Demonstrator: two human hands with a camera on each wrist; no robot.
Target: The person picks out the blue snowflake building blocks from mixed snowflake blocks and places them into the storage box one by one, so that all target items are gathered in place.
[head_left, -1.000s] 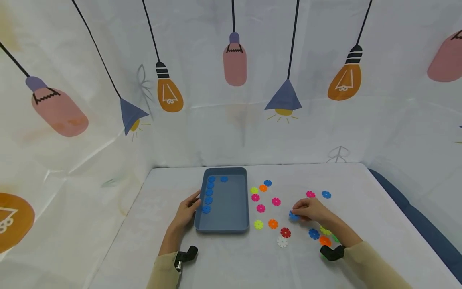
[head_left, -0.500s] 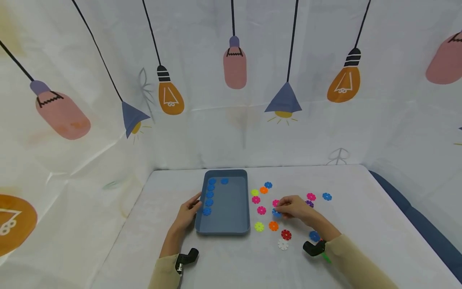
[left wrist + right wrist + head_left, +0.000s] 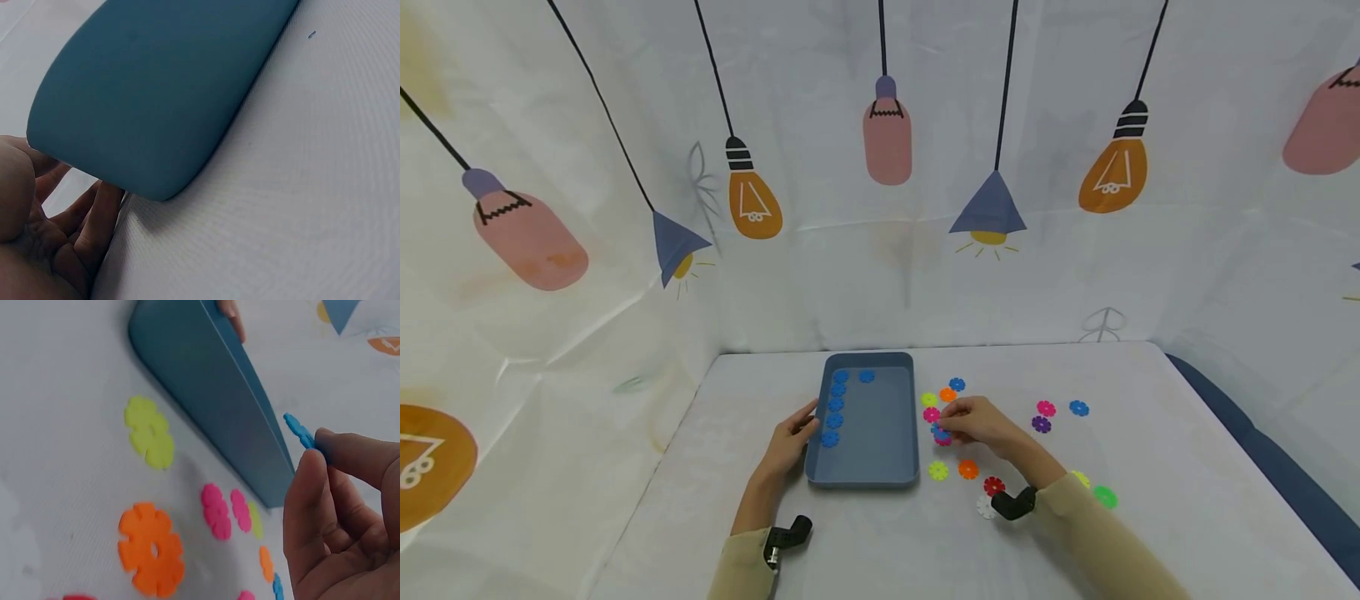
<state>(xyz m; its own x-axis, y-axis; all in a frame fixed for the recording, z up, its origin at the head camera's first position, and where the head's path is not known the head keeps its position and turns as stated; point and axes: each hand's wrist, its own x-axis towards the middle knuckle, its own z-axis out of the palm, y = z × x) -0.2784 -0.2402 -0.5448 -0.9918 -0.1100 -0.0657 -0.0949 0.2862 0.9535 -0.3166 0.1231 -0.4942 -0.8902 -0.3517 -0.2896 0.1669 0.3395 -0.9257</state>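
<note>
My left hand (image 3: 788,442) grips the left rim of a blue-grey tray (image 3: 880,442), its thumb at the rim and its other fingers along the outside. Inside the tray lie several blue flower-shaped discs (image 3: 835,404), mostly in a column down the left side, with one apart near the top. Between thumb and fingertips, my right hand (image 3: 344,506) pinches another blue flower-shaped disc (image 3: 299,430) by its edge. In the head view this hand is just right of the tray, and the held disc overlaps a pink disc (image 3: 943,442) on the table.
Loose flower-shaped discs lie right of the tray: a yellow disc (image 3: 938,471), an orange disc (image 3: 968,469), a red disc (image 3: 994,485), a purple disc (image 3: 1041,424) and a green disc (image 3: 1105,497), among others. A white patterned sheet (image 3: 925,283) hangs behind the table.
My right hand has moved left toward the tray, carrying the blue disc from among the right-hand pieces. The left hand and the tray stay in place.
</note>
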